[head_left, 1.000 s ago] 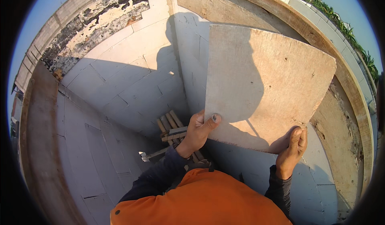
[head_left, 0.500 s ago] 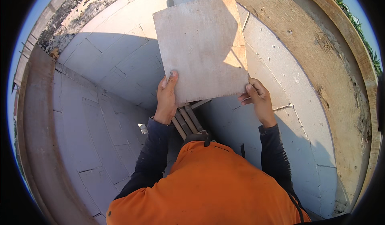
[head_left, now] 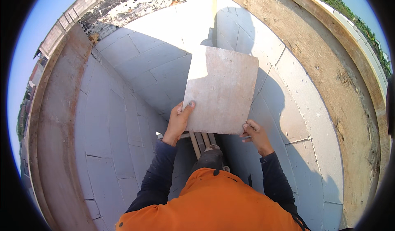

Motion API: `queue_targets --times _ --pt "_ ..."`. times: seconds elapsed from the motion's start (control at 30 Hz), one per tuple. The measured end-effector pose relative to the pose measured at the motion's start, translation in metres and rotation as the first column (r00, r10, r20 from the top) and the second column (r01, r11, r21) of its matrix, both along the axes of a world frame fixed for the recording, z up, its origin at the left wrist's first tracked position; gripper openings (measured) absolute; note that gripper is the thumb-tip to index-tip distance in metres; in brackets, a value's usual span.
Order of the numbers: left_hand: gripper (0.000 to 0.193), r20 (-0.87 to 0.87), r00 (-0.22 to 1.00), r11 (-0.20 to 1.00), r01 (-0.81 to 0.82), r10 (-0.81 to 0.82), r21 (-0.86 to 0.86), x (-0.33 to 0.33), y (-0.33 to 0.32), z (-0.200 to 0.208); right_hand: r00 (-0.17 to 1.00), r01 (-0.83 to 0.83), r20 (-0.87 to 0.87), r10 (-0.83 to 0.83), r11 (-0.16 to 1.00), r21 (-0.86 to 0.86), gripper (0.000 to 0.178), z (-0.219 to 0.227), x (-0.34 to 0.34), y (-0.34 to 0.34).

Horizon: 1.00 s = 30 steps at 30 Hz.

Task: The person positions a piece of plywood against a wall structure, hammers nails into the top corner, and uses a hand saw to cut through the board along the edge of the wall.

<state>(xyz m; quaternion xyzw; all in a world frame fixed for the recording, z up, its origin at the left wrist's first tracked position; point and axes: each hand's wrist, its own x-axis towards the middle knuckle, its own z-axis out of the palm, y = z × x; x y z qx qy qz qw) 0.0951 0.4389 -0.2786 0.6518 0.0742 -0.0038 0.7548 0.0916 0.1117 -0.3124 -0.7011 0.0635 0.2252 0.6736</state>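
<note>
Between my hands is a flat, roughly square board (head_left: 222, 91), pale brown-grey like thin plywood, partly in sun and partly in shadow. My left hand (head_left: 179, 120) grips its lower left edge, the thumb lying on the near face and the fingers behind. At the lower right corner, my right hand (head_left: 256, 135) pinches the edge between thumb and bent fingers. The board is held up in front of me, above several bamboo poles (head_left: 200, 142) lower down.
White block walls (head_left: 160, 74) surround me on the left, ahead and on the right (head_left: 304, 148). Wide wooden boards (head_left: 57, 140) line the left wall's top, and another plank (head_left: 321, 66) runs along the right. A blackened, peeling beam (head_left: 135, 4) crosses the far left.
In the picture, the board and both hands sit lower, with the board shifted right and its top tilted rightward. The view has shifted to show more of the far walls. Both hands keep their hold.
</note>
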Motion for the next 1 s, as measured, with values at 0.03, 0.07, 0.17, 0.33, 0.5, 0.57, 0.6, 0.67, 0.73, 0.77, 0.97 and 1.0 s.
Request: queue_targets --times 0.03,0.07,0.17,0.33,0.5,0.57,0.6,0.67,0.73,0.77,0.97,1.0 --pt "0.051 0.019 1.000 0.999 0.008 -0.009 0.048 0.006 0.005 0.010 1.000 0.002 -0.019 -0.002 1.000 0.021 0.043 0.000 0.003 0.008" --pt "0.050 0.025 1.000 0.995 0.017 -0.019 0.097 0.009 0.008 0.018 1.000 -0.009 -0.012 0.009 0.999 0.036 0.043 -0.002 0.007 0.016" --pt "0.043 0.061 0.996 0.992 0.054 -0.061 0.111 0.028 0.020 0.039 0.998 -0.042 -0.035 0.045 0.996 0.073 0.043 -0.011 0.019 0.037" --pt "0.034 0.102 0.981 0.975 0.146 -0.164 0.167 0.075 0.051 0.081 0.995 -0.086 -0.038 0.094 0.981 0.173 0.039 -0.001 0.058 0.067" --pt "0.028 0.179 0.963 0.942 0.141 -0.202 0.305 0.148 0.078 0.131 0.987 -0.137 -0.045 0.154 0.956 0.261 0.043 0.026 0.124 0.106" --pt "0.029 0.256 0.939 0.899 0.105 -0.231 0.426 0.190 0.103 0.146 0.976 -0.208 -0.014 0.219 0.943 0.262 0.050 0.040 0.159 0.124" --pt "0.029 0.225 0.945 0.861 0.096 -0.236 0.500 0.212 0.112 0.163 0.970 -0.240 0.017 0.244 0.937 0.252 0.054 0.047 0.179 0.131" --pt "0.029 0.199 0.950 0.779 0.066 -0.239 0.624 0.253 0.133 0.204 0.958 -0.286 0.061 0.280 0.935 0.209 0.064 0.060 0.211 0.147" --pt "0.032 0.239 0.935 0.644 -0.014 -0.263 0.765 0.293 0.152 0.244 0.947 -0.321 0.082 0.311 0.927 0.192 0.065 0.066 0.237 0.157" --pt "0.034 0.265 0.918 0.543 -0.067 -0.294 0.837 0.321 0.158 0.255 0.944 -0.329 0.082 0.319 0.927 0.180 0.066 0.061 0.251 0.159" --pt "0.042 0.212 0.909 0.363 -0.073 -0.359 0.929 0.448 0.190 0.331 0.962 -0.271 0.017 0.272 0.945 0.182 0.067 0.053 0.307 0.162" --pt "0.040 0.197 0.903 0.329 -0.065 -0.383 0.942 0.471 0.195 0.338 0.966 -0.257 0.010 0.260 0.949 0.184 0.067 0.051 0.316 0.162"
